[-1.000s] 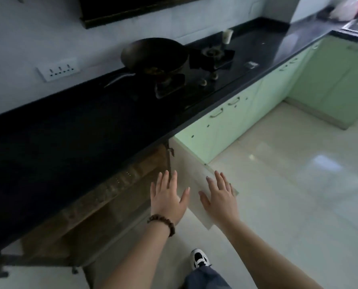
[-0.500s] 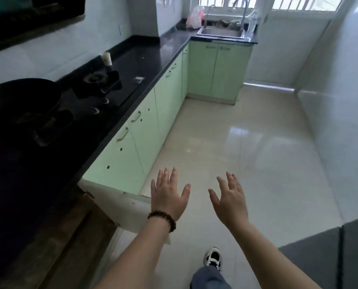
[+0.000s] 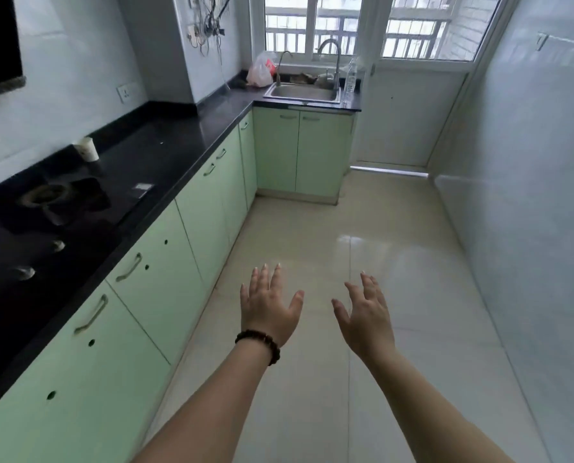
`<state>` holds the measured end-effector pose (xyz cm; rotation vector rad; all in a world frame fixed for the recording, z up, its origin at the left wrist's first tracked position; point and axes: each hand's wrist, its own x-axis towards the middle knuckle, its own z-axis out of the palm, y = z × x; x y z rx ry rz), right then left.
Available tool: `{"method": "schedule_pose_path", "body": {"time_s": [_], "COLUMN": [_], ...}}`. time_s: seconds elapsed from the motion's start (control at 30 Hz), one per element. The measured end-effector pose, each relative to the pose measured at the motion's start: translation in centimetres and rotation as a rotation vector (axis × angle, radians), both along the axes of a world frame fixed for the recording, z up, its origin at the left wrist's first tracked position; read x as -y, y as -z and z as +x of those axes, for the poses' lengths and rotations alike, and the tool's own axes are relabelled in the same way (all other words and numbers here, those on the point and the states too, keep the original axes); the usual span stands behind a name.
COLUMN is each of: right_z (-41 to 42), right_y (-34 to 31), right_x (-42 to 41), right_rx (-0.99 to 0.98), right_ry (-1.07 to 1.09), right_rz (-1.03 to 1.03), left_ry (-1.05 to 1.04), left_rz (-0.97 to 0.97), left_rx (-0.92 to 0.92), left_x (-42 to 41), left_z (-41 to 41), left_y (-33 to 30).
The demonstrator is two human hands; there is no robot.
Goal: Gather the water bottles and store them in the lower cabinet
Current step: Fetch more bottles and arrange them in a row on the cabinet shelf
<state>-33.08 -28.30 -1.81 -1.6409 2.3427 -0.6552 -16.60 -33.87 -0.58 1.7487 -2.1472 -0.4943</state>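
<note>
A clear plastic water bottle (image 3: 350, 80) stands upright on the black counter at the far end, just right of the steel sink (image 3: 303, 92). My left hand (image 3: 268, 307), with a bead bracelet on the wrist, is held out over the floor, fingers spread and empty. My right hand (image 3: 365, 315) hovers beside it, also spread and empty. Both hands are far from the bottle. The light green lower cabinets (image 3: 165, 279) run along the left, and their doors in view are closed.
A black countertop (image 3: 165, 158) runs along the left with a gas burner (image 3: 45, 197) and a white cup (image 3: 86, 149). A plastic bag (image 3: 260, 73) sits left of the sink. A white wall (image 3: 529, 195) closes the right side; pale tiled floor (image 3: 362, 245) lies between.
The view has swung from the open cabinet and wok toward the far end of the kitchen. The sink and bottle now show ahead. Both hands stay spread and empty.
</note>
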Motion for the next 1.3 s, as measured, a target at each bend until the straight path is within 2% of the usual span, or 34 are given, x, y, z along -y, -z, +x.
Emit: {"method": "schedule_pose_path", "body": {"time_s": [0.17,0.5,0.73,0.93,1.1,1.3], "right_z": [-7.9,-19.7,-28.5,-36.9,-43.7,-52.2], "right_y": [-1.5,-0.5,0.9,-1.0,-1.7,-0.3], "right_x": [7.3,20.5,35.5,49.9,58.0,67.4], "right_rx": [-0.032,-0.038,-0.047,-0.043,-0.016,0.001], "right_ry": [0.028,0.059,0.072,0.111,0.167,0.194], "right_rz": [-0.012,-0.013,-0.007,-0.012,-0.025,-0.033], "left_ry": [0.016,0.032,0.027,0.038,0.077,0.092], "left_rz": [-0.036,-0.034,-0.032,-0.023,-0.027,-0.025], "left_rx": [0.001,0.009,-0.024,-0.047,-0.055,-0.066], "left_x": [7.6,22.4,37.8,52.7,62.1,71.9], "left_z": [-7.2,-18.2,-26.6,-34.9,-42.1,-50.7], "left_y": [-1.6,-0.6,0.8,-0.9,-2.1,-0.7]}}
